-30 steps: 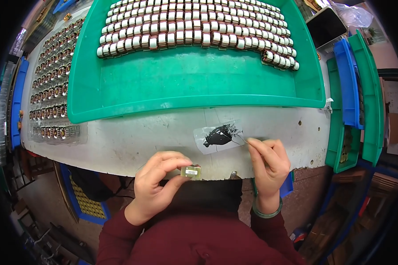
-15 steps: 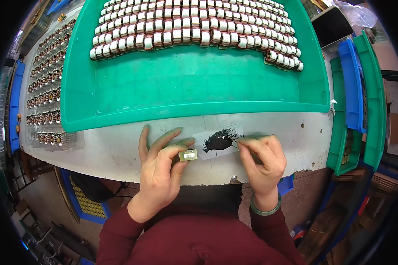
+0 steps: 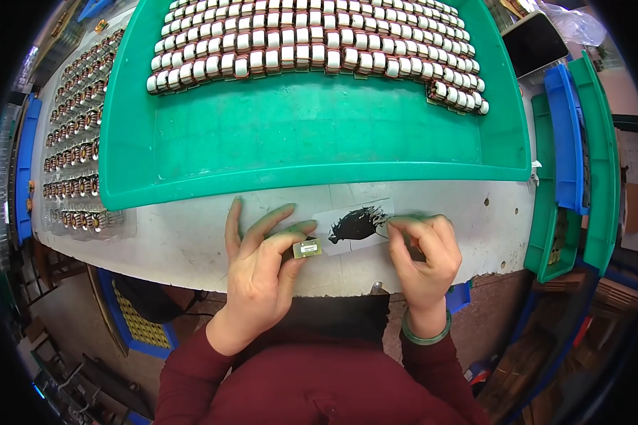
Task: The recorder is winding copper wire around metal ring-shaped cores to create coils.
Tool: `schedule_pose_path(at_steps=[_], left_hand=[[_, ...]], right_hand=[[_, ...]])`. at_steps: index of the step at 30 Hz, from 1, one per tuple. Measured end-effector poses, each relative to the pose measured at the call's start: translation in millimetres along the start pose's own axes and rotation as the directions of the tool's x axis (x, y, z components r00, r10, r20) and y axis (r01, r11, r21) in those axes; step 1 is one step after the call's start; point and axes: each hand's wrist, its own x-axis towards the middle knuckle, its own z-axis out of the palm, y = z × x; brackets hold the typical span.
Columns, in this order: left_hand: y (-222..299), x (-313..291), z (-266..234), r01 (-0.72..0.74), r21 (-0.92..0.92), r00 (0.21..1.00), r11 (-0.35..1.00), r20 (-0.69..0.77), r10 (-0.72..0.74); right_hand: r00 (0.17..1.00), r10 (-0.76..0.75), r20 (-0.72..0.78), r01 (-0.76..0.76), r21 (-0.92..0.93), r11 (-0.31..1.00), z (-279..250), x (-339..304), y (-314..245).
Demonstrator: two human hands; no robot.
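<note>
Between thumb and index finger, my left hand (image 3: 256, 280) pinches a small component (image 3: 307, 248) with a yellowish-green square base and a white label facing up. Its other fingers are spread over the table. Just right of it lies a white sheet (image 3: 376, 207) with a dark patch of black paste (image 3: 354, 225), streaked at its upper right. My right hand (image 3: 429, 255) is closed in a pinch at the sheet's right edge, beside the paste. Something thin and dark seems to stick out from its fingertips, too fine to name.
A large green tray (image 3: 319, 172) stands beyond my hands, holding rows of white-topped wound coils (image 3: 312, 55). More copper-wound coils (image 3: 71, 156) stand in rows at the left. Green and blue bins (image 3: 567, 142) are stacked at the right, near a dark-screened device (image 3: 535, 42).
The whole view has shifted very slightly. My left hand with the component has moved a touch to the right. My right hand keeps its pinch by the sheet's edge.
</note>
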Motion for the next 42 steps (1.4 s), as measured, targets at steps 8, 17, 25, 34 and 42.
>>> schedule_pose_path(at_steps=[8, 17, 25, 34, 42], left_hand=[[11, -11, -13, 0.131, -0.438, 0.986, 0.89, -0.037, -0.163], [31, -27, -26, 0.079, -0.851, 0.996, 0.518, 0.051, -0.068], [42, -36, -31, 0.157, -0.944, 0.986, 0.291, 0.136, -0.092], [43, -38, -32, 0.103, -0.914, 0.995, 0.391, 0.097, -0.037], [41, -37, -32, 0.064, -0.897, 0.998, 0.438, 0.068, -0.005]], right_hand=[[0.949, 0.315, 0.014, -0.294, 0.395, 0.87, -17, -7, -15], [0.99, 0.054, 0.132, -0.136, 0.761, 0.635, -33, -26, -39], [0.987, -0.121, 0.101, 0.0, 0.77, 0.639, -42, -29, -46], [0.981, -0.178, 0.08, 0.066, 0.72, 0.691, -44, -29, -49], [0.975, -0.203, 0.091, 0.083, 0.7, 0.71, -45, -28, -49]])
